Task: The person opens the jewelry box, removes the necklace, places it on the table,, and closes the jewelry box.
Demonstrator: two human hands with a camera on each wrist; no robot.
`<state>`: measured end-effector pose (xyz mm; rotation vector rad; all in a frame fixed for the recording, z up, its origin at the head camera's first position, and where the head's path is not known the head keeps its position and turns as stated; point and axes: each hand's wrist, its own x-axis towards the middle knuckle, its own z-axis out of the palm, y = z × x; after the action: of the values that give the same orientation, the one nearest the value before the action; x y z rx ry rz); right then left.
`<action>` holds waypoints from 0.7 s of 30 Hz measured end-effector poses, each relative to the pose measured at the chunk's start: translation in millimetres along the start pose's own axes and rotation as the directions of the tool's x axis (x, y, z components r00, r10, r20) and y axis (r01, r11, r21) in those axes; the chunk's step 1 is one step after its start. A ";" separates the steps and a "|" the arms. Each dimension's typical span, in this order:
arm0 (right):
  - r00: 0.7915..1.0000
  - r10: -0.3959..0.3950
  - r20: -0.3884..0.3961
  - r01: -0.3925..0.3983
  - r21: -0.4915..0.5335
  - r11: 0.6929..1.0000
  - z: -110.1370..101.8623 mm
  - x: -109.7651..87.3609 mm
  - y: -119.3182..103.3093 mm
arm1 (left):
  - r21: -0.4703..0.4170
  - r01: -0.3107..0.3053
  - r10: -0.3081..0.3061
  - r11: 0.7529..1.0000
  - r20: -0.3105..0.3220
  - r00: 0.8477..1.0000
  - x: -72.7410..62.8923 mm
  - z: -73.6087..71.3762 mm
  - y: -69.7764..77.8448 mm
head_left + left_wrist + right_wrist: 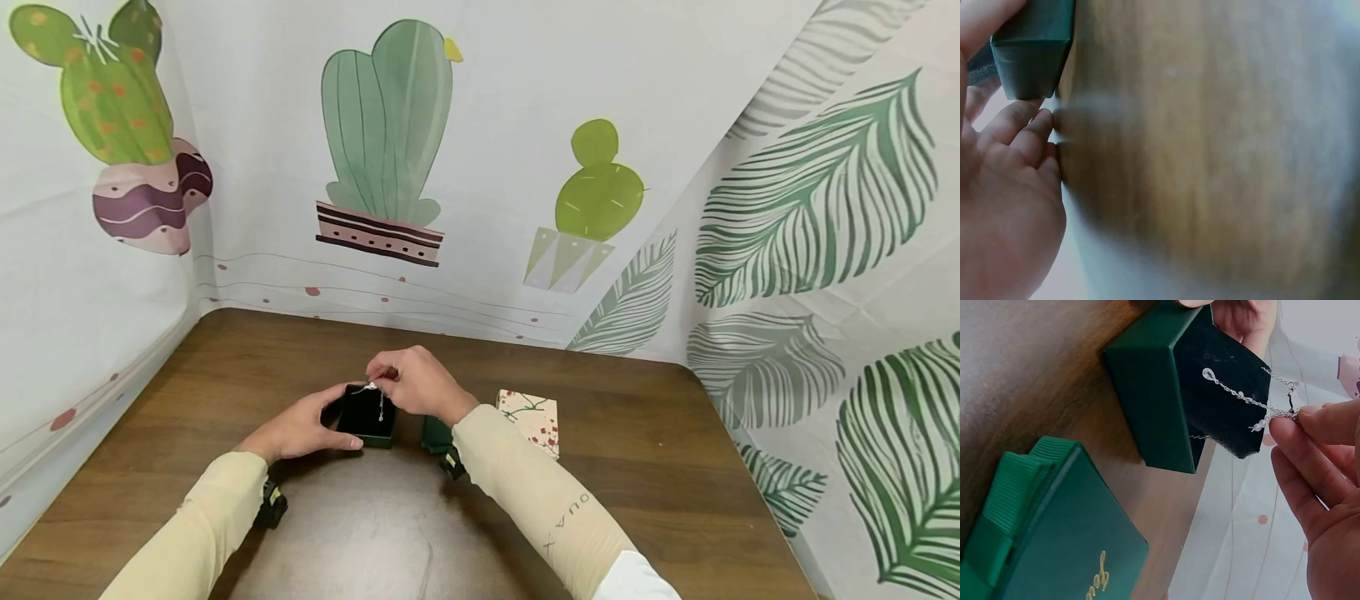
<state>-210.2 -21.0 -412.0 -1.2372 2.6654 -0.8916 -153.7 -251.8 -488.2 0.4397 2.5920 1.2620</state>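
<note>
A small green jewelry box with a black velvet pad stands on the table, its inside exposed. My left hand holds the box at its left side, thumb along the near edge; in the left wrist view the fingers are at the box's lower edge. Above the pad, my right hand pinches a silver jewelry chain between thumb and fingertips. A clear teardrop charm ends a hanging strand over the velvet. Parts of the chain still lie against the pad's edges.
A green box lid with a ribbon bow and gold script lies right of the box, partly under my right wrist. Beyond it sits a cream floral-patterned square, partly behind my sleeve. Printed cloth hangs behind the wooden table.
</note>
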 end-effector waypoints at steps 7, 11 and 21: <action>1.000 0.001 -0.006 0.000 0.052 0.999 3.7 -5.4 4.7 | 0.009 0.001 -0.001 1.000 0.002 1.000 0.5 1.1 -2.4; 0.999 0.027 -0.019 -0.025 0.102 0.994 4.8 -8.5 10.4 | 0.001 -0.003 0.003 1.000 0.004 1.000 0.3 0.8 -2.6; 0.983 0.171 0.060 -0.179 0.161 0.971 7.9 -19.5 23.8 | 0.031 -0.007 0.007 1.000 -0.025 1.000 -1.1 -0.3 -1.7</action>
<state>-210.9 1.3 -434.6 -0.9580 2.5551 -1.0191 -153.1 -253.3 -489.3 0.4420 2.6358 1.2392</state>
